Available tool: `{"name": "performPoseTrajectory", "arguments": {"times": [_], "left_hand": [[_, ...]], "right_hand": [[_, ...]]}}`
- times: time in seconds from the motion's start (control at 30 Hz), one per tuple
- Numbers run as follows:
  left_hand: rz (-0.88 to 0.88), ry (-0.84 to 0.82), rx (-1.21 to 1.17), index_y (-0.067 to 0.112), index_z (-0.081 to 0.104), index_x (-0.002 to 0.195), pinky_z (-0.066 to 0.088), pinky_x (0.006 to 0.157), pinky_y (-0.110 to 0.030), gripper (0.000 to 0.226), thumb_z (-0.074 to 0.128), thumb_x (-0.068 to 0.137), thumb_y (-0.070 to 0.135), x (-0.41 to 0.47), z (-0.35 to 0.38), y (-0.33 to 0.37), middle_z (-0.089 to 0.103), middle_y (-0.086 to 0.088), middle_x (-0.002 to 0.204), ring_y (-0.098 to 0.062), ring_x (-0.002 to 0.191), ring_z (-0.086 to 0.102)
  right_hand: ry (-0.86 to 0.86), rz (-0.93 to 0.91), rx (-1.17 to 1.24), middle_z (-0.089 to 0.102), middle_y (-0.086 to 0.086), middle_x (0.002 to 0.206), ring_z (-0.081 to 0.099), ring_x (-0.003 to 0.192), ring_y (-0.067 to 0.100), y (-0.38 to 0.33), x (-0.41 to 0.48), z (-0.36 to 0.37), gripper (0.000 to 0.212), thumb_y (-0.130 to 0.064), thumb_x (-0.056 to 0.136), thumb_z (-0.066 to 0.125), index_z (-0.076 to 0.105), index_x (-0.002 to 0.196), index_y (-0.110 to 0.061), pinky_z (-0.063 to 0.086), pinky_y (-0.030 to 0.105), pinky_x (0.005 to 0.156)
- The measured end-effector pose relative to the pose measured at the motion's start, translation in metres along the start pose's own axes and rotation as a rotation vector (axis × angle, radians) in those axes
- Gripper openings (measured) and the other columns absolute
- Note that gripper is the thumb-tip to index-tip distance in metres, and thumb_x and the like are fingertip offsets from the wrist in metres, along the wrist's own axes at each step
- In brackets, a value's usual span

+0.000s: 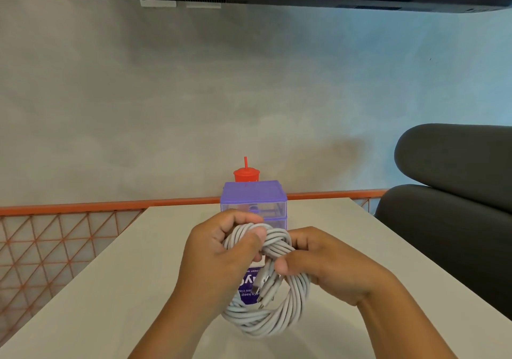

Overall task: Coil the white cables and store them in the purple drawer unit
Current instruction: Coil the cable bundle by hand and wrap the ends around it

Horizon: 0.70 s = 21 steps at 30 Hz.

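Railing (69, 236): orange mesh with an orange top rail, left of and beyond the table.
Table (110, 289): pale top, running from the person toward the far wall.
Left hand (219, 250): grasping the far end of the coil; fingers curl over the strands, thumb lies across them on top.
Card (248, 284): purple with white print, flat on the table under the coil, mostly covered.
Drawer unit (253, 195): purple top and frame, clear drawer fronts, two tiers showing. Stands at the far middle of the table, just beyond the hands; its lower part is hidden behind the fingers and the coil.
Cup (246, 174): red, lidded, straw upright, directly behind the drawer unit.
White cables (266, 320): bundled in one many-stranded oval coil, held between both hands above the table centre, in front of the drawer unit. Long axis runs near to far, toward the drawer unit. Far end is cinched by cross-wraps; near loop hangs wide and low over the table, contact unclear. Plug ends lie inside the loop, tips pointing near-left.
Right hand (327, 270): grasping the wrapped waist of the coil, thumb in front, fingers curled behind.
Chair (454, 192): dark, padded, at the table's right edge.
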State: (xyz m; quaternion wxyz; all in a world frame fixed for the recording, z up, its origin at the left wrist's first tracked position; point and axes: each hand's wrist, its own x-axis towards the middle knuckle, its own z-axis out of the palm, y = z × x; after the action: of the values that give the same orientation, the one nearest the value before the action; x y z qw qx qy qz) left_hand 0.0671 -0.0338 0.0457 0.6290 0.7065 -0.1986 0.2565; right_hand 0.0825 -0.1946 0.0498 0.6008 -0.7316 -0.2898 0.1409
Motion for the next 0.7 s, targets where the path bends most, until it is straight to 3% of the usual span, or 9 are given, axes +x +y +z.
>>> {"name": "performPoseTrajectory", "arguments": {"times": [0.1, 0.23, 0.33, 0.53, 0.7], "left_hand": [[0.089, 0.046, 0.056, 0.035, 0.068, 0.079, 0.051, 0.055, -0.015, 0.024, 0.064, 0.057, 0.046, -0.002, -0.002, 0.000, 0.069, 0.011, 0.068, -0.004, 0.055, 0.063], [0.215, 0.122, 0.115, 0.034, 0.066, 0.080, 0.045, 0.059, -0.004, 0.019, 0.061, 0.063, 0.043, -0.003, -0.004, -0.004, 0.068, 0.022, 0.072, 0.001, 0.067, 0.065], [0.226, 0.171, 0.118, 0.031, 0.067, 0.071, 0.043, 0.059, -0.002, 0.015, 0.060, 0.064, 0.042, -0.001, -0.005, -0.008, 0.067, 0.023, 0.072, 0.003, 0.067, 0.064], [0.322, 0.188, 0.177, 0.030, 0.067, 0.082, 0.046, 0.063, -0.006, 0.017, 0.060, 0.072, 0.041, 0.000, -0.009, -0.009, 0.068, 0.016, 0.081, -0.001, 0.072, 0.065], [0.450, 0.191, 0.227, 0.022, 0.068, 0.087, 0.047, 0.064, -0.009, 0.020, 0.062, 0.077, 0.038, 0.000, -0.012, -0.011, 0.069, 0.014, 0.074, -0.001, 0.071, 0.065]], "right_hand": [[-0.023, 0.012, 0.111, 0.065, 0.019, 0.105, 0.061, 0.099, 0.033, 0.004, 0.003, 0.001, 0.035, -0.021, 0.071, 0.065, 0.067, 0.103, -0.008, 0.044, 0.048, 0.096], [0.024, 0.011, 0.122, 0.065, 0.021, 0.109, 0.061, 0.102, 0.035, 0.006, 0.007, 0.006, 0.036, -0.016, 0.076, 0.063, 0.064, 0.109, -0.001, 0.043, 0.049, 0.098], [0.124, 0.009, -0.015, 0.067, 0.015, 0.108, 0.063, 0.103, 0.030, 0.003, 0.009, 0.010, 0.033, -0.018, 0.075, 0.064, 0.065, 0.108, -0.011, 0.047, 0.046, 0.097], [0.187, -0.068, -0.025, 0.071, 0.010, 0.100, 0.066, 0.096, 0.028, 0.001, 0.011, 0.015, 0.035, -0.002, 0.067, 0.066, 0.068, 0.102, -0.011, 0.050, 0.046, 0.093], [0.016, -0.097, 0.240, 0.066, 0.018, 0.104, 0.063, 0.097, 0.030, 0.006, 0.011, 0.013, 0.037, 0.000, 0.072, 0.064, 0.063, 0.110, 0.000, 0.048, 0.041, 0.091]]}}
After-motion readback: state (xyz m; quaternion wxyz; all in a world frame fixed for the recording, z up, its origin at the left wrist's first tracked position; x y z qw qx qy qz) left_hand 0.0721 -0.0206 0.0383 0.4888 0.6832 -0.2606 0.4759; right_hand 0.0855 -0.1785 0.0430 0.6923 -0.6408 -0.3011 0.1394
